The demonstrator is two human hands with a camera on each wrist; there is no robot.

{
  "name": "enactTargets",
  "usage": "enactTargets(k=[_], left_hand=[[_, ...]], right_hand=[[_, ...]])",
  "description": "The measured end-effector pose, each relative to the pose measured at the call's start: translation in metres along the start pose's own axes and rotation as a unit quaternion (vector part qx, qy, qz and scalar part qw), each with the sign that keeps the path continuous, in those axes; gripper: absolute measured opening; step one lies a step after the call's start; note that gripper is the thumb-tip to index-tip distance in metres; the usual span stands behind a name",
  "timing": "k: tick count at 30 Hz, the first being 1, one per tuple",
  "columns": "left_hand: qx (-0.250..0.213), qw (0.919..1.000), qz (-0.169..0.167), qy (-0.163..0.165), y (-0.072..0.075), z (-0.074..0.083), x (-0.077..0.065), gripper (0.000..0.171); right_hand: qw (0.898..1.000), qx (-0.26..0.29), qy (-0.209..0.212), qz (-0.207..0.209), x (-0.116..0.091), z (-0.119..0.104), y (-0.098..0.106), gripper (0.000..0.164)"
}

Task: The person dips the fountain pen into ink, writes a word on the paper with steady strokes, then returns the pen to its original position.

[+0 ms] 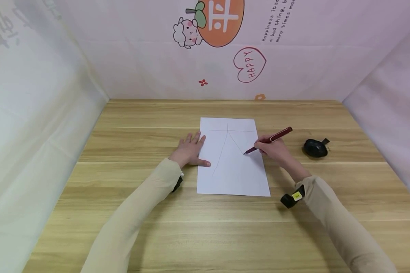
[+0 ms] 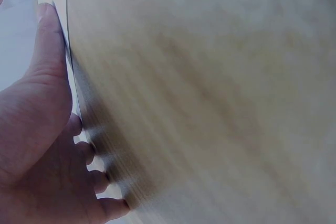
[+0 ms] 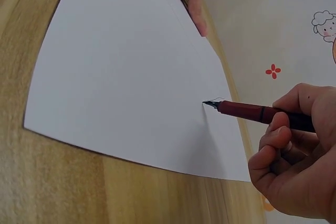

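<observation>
A dark red fountain pen (image 1: 275, 135) is pinched in my right hand (image 1: 274, 148), its nib touching a white sheet of paper (image 1: 232, 178) at the lower end of a slanting line. Thin lines on the sheet form a cross near the top, with two strokes spreading down from it. My left hand (image 1: 190, 150) rests with spread fingers on the sheet's left edge, thumb on the paper. In the right wrist view the pen (image 3: 241, 109) shows its dark metal nib against the page. The left wrist view has the left thumb (image 2: 50, 45) lying along the paper's edge.
Right of the paper lies a rounded black object (image 1: 315, 148) with a small tab, its kind unclear. The wooden table (image 1: 205, 235) ends at a white printed cloth (image 1: 150, 68) behind, and pale cloth hangs on both sides. Each wrist wears a black camera (image 1: 292, 197).
</observation>
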State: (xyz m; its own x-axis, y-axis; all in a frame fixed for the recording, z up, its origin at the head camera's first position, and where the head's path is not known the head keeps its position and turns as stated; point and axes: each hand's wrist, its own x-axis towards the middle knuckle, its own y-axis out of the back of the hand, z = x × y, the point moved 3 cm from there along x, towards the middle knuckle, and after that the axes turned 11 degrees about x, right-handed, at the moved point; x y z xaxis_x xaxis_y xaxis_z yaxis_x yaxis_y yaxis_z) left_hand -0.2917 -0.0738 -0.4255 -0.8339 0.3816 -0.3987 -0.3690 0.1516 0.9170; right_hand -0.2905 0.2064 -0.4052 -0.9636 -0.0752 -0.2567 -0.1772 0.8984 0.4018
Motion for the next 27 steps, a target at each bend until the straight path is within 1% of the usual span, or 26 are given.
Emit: enactTargets(k=[5,10,11,14,17,18,21,27], left_hand=[[0.002,1.0000,-0.004,-0.001,-0.001,-0.001,0.001,0.106],[-0.010,0.9999,-0.014,0.000,-0.001,-0.003,0.003,0.109],[-0.014,0.9999,-0.009,-0.004,-0.001,-0.003,0.003,0.112],[-0.013,0.9998,-0.011,-0.005,-0.001,-0.003,0.003,0.113],[-0.010,0.9999,-0.008,-0.004,-0.001,-0.003,0.003,0.110],[-0.007,0.9999,-0.012,-0.001,0.000,-0.002,0.003,0.108],[0.000,1.0000,-0.005,-0.001,0.000,-0.002,0.003,0.106],[0.001,1.0000,-0.001,-0.001,0.001,-0.001,0.001,0.107]], right_hand=[[1.000,-0.002,-0.008,-0.003,0.000,0.002,0.001,0.026],[1.000,-0.004,-0.015,-0.006,-0.002,0.003,0.003,0.027],[1.000,-0.004,-0.014,-0.007,-0.003,0.003,0.003,0.027],[1.000,0.000,-0.010,-0.009,-0.004,0.003,0.003,0.026],[1.000,0.006,-0.004,-0.011,-0.005,0.003,0.004,0.025],[1.000,0.008,-0.003,-0.011,-0.005,0.004,0.004,0.024],[1.000,0.011,0.002,-0.012,-0.007,0.004,0.005,0.023],[0.999,0.036,0.008,-0.031,-0.010,0.005,0.006,0.022]])
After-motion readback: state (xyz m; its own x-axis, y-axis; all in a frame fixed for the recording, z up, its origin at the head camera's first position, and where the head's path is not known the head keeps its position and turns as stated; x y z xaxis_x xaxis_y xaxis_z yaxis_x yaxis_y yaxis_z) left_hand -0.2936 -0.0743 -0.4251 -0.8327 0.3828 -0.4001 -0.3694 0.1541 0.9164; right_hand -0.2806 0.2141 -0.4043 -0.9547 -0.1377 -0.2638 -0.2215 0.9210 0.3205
